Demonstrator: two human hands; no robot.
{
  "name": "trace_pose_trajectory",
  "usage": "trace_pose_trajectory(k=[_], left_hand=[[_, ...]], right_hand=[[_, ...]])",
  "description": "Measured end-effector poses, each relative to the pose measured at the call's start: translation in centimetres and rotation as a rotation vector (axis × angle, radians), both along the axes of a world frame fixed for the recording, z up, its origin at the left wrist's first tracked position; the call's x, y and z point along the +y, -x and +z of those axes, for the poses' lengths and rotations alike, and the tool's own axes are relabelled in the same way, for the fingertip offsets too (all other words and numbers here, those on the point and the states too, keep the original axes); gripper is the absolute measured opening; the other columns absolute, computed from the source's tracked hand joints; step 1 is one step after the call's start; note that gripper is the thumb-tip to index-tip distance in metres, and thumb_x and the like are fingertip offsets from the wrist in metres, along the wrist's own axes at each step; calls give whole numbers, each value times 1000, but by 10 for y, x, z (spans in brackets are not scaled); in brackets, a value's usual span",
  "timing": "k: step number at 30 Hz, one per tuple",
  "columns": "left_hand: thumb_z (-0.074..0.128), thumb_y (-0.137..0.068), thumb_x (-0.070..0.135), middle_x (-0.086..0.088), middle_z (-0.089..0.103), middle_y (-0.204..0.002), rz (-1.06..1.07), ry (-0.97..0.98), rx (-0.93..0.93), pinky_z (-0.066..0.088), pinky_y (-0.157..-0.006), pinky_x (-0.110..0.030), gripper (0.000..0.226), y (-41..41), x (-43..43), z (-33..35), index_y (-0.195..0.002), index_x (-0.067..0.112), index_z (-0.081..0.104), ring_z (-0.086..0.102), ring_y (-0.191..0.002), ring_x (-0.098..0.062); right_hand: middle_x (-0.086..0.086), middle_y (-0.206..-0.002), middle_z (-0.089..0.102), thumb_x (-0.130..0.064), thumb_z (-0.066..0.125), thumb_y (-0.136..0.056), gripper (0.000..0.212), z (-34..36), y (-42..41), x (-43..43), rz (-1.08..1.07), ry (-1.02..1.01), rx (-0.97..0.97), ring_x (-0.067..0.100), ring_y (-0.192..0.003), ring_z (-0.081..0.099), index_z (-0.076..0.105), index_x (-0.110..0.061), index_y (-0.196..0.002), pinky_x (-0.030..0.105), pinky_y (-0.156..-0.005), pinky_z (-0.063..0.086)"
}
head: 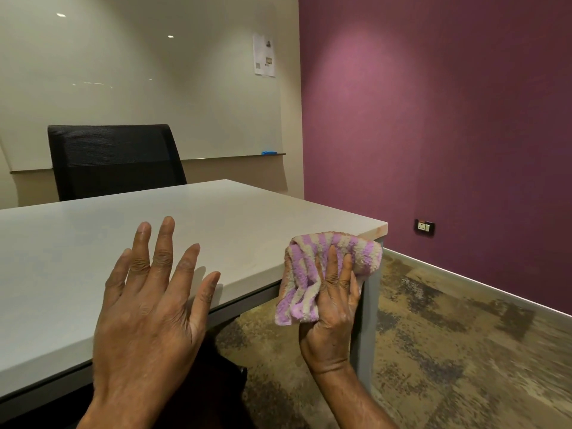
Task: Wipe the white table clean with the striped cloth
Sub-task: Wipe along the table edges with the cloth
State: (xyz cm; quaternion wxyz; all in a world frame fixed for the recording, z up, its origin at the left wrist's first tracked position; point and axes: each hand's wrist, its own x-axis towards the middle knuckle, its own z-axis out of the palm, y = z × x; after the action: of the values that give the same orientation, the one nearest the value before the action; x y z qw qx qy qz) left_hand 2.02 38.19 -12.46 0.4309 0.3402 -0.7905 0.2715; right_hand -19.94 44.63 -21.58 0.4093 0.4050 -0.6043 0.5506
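Note:
The white table (216,218) fills the left and middle of the view, its near right corner pointing at the purple wall. My right hand (332,308) grips the bunched purple-and-cream striped cloth (309,274) and presses it against the table's front edge close to that corner, with part of the cloth hanging below the edge. My left hand (148,305) hovers over or rests on the tabletop near the front edge, fingers spread, holding nothing.
A black mesh office chair (114,159) stands behind the table's far side. A grey table leg (370,305) drops beside my right hand. The purple wall carries a power socket (424,226). Patterned carpet (448,351) covers the floor on the right.

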Motion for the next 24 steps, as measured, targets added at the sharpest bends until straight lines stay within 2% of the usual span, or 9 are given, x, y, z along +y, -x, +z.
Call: trace_pose_trajectory(k=[1, 3, 5, 7, 9, 12, 17, 20, 24], left_hand=[[43, -98, 50, -19, 25, -168, -2, 0, -1, 28, -122, -58, 62, 0, 0, 0, -141, 8, 60, 14, -160, -33], [43, -98, 50, -18, 25, -168, -2, -4, -4, 28, -122, -57, 62, 0, 0, 0, -141, 8, 60, 15, -160, -33], [43, -98, 50, -18, 25, -168, -2, -7, -9, 27, -122, -57, 63, 0, -1, 0, -141, 9, 60, 15, -160, -33], [42, -98, 51, -19, 25, -168, -5, -9, -12, 27, -123, -57, 63, 0, -1, 0, -141, 8, 60, 15, -160, -33], [40, -99, 51, -19, 25, -168, -13, -12, -7, 25, -123, -56, 64, 0, -1, -1, -140, 8, 61, 15, -160, -32], [37, -100, 51, -20, 27, -167, -29, -11, -4, 27, -121, -56, 64, 0, -1, -1, -139, 7, 62, 16, -160, -33], [37, -99, 52, -21, 30, -165, -33, -21, -4, 29, -120, -58, 65, -1, -1, 0, -137, 6, 64, 18, -159, -35], [38, -99, 51, -21, 30, -165, -46, -13, 4, 29, -120, -58, 64, -1, -2, -1, -136, 6, 65, 19, -159, -35], [38, -100, 52, -19, 28, -167, -58, -8, 11, 27, -121, -57, 65, -1, -6, -3, -137, 7, 64, 14, -160, -32]], right_hand=[[14, -156, 40, 5, 85, -77, 30, -2, 5, -1, 11, 23, -33, 48, -148, 33, 75, 2, -104, 70, -110, 35], [13, -160, 37, 3, 85, -77, 58, 2, 14, 2, 10, 40, -87, 43, -152, 27, 66, -12, -130, 70, -114, 30], [11, -163, 34, -8, 79, -86, 84, 5, 19, 6, 41, 32, -165, 39, -156, 19, 37, -39, -152, 70, -119, 21], [11, -164, 33, -30, 65, -93, 58, 9, 28, 10, 84, 43, -189, 38, -156, 17, 39, -38, -145, 70, -120, 19], [10, -165, 31, -41, 57, -92, 54, 11, 35, 13, 96, 8, -245, 37, -157, 16, 38, -28, -142, 68, -121, 17], [5, -166, 28, -31, 61, -90, 62, 11, 47, 15, 72, -10, -270, 33, -158, 13, 36, -26, -146, 66, -123, 14], [-1, -167, 26, -16, 78, -83, 58, 12, 68, 14, 30, -35, -326, 28, -159, 11, 54, -18, -135, 71, -120, 17], [-6, -168, 24, -26, 69, -87, 52, 15, 73, 16, 33, -45, -355, 22, -159, 9, 57, -19, -137, 68, -122, 16], [-9, -168, 22, -9, 72, -88, 46, 20, 81, 18, 17, -65, -402, 19, -159, 7, 63, -13, -133, 67, -121, 19]])
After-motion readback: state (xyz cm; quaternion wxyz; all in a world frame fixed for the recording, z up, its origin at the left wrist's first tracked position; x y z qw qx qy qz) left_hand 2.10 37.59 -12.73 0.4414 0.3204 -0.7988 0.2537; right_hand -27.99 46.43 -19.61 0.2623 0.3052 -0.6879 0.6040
